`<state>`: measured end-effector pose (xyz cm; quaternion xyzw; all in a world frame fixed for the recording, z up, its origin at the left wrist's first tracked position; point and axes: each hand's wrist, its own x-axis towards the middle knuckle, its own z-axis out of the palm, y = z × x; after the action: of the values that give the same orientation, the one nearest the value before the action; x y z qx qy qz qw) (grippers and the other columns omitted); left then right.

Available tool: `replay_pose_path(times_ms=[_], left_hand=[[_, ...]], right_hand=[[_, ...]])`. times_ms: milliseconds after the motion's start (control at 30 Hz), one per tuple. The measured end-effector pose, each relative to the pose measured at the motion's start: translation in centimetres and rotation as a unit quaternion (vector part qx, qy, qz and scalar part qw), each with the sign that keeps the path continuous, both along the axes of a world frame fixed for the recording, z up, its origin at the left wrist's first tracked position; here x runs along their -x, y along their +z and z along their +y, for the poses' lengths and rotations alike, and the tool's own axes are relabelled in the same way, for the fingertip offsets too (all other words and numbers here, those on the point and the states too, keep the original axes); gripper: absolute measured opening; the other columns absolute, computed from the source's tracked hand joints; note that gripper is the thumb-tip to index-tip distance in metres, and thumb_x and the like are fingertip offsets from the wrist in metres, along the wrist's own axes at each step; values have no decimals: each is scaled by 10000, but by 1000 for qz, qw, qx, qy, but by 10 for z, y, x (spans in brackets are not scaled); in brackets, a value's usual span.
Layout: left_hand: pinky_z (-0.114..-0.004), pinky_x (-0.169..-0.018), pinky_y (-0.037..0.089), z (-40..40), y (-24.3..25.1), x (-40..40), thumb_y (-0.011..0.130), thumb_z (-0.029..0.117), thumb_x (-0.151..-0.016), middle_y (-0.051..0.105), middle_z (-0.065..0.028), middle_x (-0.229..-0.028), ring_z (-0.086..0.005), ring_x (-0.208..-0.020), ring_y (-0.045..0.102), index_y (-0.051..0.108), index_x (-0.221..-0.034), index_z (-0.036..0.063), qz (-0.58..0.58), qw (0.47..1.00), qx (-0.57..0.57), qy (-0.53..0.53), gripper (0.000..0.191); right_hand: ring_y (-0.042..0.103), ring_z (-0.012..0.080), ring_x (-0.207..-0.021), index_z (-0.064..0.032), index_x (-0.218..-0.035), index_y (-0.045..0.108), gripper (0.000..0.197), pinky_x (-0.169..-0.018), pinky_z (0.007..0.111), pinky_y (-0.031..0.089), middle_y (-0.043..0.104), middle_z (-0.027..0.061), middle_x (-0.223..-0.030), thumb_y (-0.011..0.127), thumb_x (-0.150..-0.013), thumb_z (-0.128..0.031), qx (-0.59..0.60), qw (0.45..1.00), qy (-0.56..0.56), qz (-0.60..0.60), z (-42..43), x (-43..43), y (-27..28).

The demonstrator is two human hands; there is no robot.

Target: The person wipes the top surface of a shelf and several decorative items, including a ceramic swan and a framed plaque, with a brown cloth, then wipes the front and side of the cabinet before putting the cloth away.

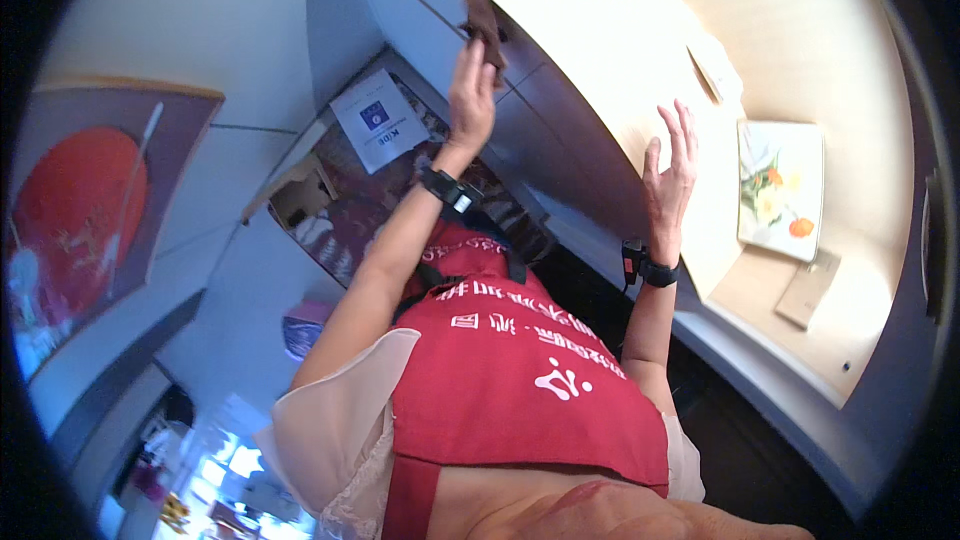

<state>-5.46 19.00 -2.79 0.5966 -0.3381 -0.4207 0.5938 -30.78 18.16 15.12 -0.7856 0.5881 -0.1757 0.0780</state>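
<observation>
My left hand [472,101] reaches up to a brown cloth [484,19], its fingertips pressing the cloth at the edge of a pale cabinet [592,37]. Part of the cloth lies hidden behind the fingers. To the right, my right hand [673,169] is raised in front of the lit pale surface with fingers apart and nothing in it; whether it touches that surface I cannot tell. Beyond it, a lit niche [757,292] holds a white panel with painted flowers [780,191] and a flat tan box [808,292].
Grey-blue door fronts [420,7] run below the cabinet edge. A white printed bag or sheet [379,120] lies low by a dark patterned surface [360,195]. At the left hangs a picture with a red disc [82,217]. A small purple container [304,330] stands beside my left arm.
</observation>
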Motion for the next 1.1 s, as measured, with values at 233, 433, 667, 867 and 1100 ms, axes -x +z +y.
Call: replay_pose_path(times_ms=[233,433,667,867,1100], left_hand=[[-512,-1219,350,-28,-4,111,501,-10,-1023,359,-366,-1583,-532,-1475,366,344,-1564,-99,-92,988,98,69,570],[-477,-1271,291,-143,-21,18,466,26,-1064,386,-326,-1596,-464,-1508,359,385,-1557,-70,-37,961,116,250,509],[-413,-1136,422,-233,-76,-136,429,170,-1115,564,-259,-1472,-400,-1385,524,452,-1494,-6,-32,971,-16,237,419],[-459,-1003,505,-202,-50,-86,489,285,-1116,650,-238,-1334,-378,-1232,634,508,-1414,-25,147,945,-104,272,431],[-342,-658,542,-177,-61,-115,625,382,-1075,673,14,-923,-150,-788,660,659,-1131,101,500,857,-37,121,289]], right_hand=[[166,349,-1621,-109,-1665,315,636,-1312,501,127,237,160,-1739,494,-1104,-351,-79,976,112,172,-39,-30,-5],[173,361,-1619,-129,-1683,265,701,-1313,523,109,219,161,-1745,530,-1079,-367,-55,979,91,173,-34,-52,7],[195,363,-1613,-140,-1677,287,723,-1310,536,129,241,149,-1742,599,-1042,-290,-42,986,85,134,-30,-57,10],[231,364,-1604,-146,-1666,321,725,-1306,537,153,278,152,-1728,633,-1017,-233,-37,991,62,116,-26,-52,12],[254,364,-1594,-143,-1655,346,680,-1307,513,172,307,148,-1716,602,-1036,-263,-44,993,45,101,-27,-53,17]])
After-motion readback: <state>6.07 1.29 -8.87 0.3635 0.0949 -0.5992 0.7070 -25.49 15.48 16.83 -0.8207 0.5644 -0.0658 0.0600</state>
